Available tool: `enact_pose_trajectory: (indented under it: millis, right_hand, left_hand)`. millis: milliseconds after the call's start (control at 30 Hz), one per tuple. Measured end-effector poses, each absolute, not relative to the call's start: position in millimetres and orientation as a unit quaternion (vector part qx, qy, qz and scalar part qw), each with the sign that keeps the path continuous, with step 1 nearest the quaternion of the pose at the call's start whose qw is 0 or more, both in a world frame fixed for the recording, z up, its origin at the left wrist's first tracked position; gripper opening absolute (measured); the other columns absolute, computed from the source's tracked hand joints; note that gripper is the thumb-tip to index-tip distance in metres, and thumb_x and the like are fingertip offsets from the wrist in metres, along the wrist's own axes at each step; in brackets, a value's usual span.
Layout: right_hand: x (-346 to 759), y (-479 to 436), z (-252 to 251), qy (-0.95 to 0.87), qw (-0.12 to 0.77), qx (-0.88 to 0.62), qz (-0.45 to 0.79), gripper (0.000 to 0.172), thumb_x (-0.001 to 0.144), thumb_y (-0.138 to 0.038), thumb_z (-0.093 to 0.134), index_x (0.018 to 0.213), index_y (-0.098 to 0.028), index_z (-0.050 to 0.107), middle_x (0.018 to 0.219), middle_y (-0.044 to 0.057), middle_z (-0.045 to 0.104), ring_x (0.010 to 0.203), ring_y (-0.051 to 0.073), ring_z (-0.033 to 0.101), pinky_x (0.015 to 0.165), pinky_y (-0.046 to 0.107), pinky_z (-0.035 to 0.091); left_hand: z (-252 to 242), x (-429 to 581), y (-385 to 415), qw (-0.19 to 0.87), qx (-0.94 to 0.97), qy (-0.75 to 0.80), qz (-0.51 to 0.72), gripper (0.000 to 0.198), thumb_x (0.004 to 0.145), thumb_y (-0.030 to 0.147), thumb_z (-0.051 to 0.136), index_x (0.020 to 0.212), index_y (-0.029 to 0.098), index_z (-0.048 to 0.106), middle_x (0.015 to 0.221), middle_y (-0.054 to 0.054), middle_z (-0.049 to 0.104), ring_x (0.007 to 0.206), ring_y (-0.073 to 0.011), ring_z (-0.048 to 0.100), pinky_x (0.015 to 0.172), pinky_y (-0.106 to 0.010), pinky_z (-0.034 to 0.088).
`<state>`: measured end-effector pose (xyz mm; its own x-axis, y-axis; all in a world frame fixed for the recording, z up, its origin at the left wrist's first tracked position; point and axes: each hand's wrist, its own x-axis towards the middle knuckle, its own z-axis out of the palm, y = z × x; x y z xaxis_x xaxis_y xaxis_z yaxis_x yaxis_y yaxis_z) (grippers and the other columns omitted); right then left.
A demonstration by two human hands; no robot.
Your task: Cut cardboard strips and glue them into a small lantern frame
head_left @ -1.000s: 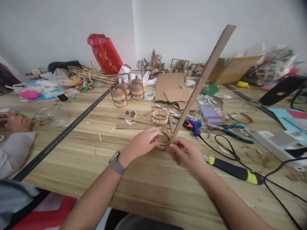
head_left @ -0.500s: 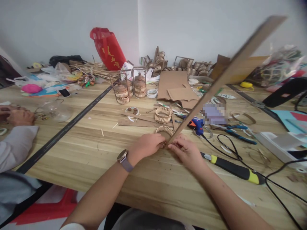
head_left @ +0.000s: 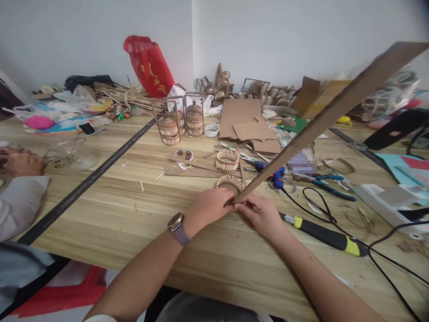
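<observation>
My left hand (head_left: 208, 207) and my right hand (head_left: 257, 211) meet at the table's middle, both with fingers pinched on the near end of a long brown cardboard strip (head_left: 326, 118). The strip slants up and away to the right, past the frame's upper right corner. A small round ribbed cardboard ring (head_left: 230, 182) lies just behind my fingers, partly hidden by them. A watch sits on my left wrist. A second ribbed ring (head_left: 227, 161) stands a little farther back.
A yellow-black utility knife (head_left: 330, 237), blue glue gun (head_left: 276, 177), blue pliers (head_left: 330, 185) and black cables lie at right. Cardboard sheets (head_left: 246, 123), small cardboard lanterns (head_left: 177, 123) and a red bag (head_left: 149, 67) stand behind. Another person's hand (head_left: 20, 163) and sleeve rest at the left edge.
The cardboard strip has tilted lower toward the right. My hands have drawn closer together at its near end, and the ribbed ring now sits behind my fingers instead of in my left hand.
</observation>
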<state>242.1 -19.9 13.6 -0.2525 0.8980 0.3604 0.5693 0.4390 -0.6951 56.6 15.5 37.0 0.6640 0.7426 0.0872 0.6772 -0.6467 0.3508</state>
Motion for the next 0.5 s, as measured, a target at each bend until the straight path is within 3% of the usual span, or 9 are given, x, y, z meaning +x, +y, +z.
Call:
enact_pose_trajectory:
  millis: [100, 267, 500]
  right_hand:
    - [240, -21, 16, -0.749, 0.382, -0.500, 0.209, 0.010, 0.085, -0.031, 0.061, 0.082, -0.021, 0.063, 0.069, 0.000, 0.055, 0.062, 0.016, 0.051, 0.057, 0.027, 0.042]
    - [233, -25, 28, -0.758, 0.398, -0.489, 0.166, 0.016, 0.087, -0.033, 0.061, 0.095, -0.020, 0.064, 0.073, 0.002, 0.056, 0.065, 0.016, 0.050, 0.058, 0.028, 0.042]
    - [238, -25, 38, -0.756, 0.425, -0.480, 0.129, 0.013, 0.088, -0.025, 0.052, 0.079, -0.021, 0.060, 0.068, 0.001, 0.054, 0.065, 0.016, 0.050, 0.060, 0.028, 0.042]
  left_hand:
    - [36, 59, 13, 0.160, 0.893, 0.403, 0.125, 0.019, 0.094, 0.033, 0.058, 0.093, 0.017, 0.066, 0.094, -0.008, 0.070, 0.088, -0.0254, 0.067, 0.070, -0.031, 0.048]
    - [35, 59, 14, 0.196, 0.882, 0.403, 0.147, 0.023, 0.095, 0.036, 0.054, 0.096, 0.018, 0.068, 0.094, -0.008, 0.071, 0.087, -0.0250, 0.068, 0.070, -0.031, 0.049]
    - [31, 53, 16, 0.190, 0.900, 0.365, 0.143, 0.015, 0.091, 0.019, 0.058, 0.104, 0.020, 0.065, 0.104, -0.005, 0.070, 0.098, -0.0235, 0.065, 0.083, -0.032, 0.049]
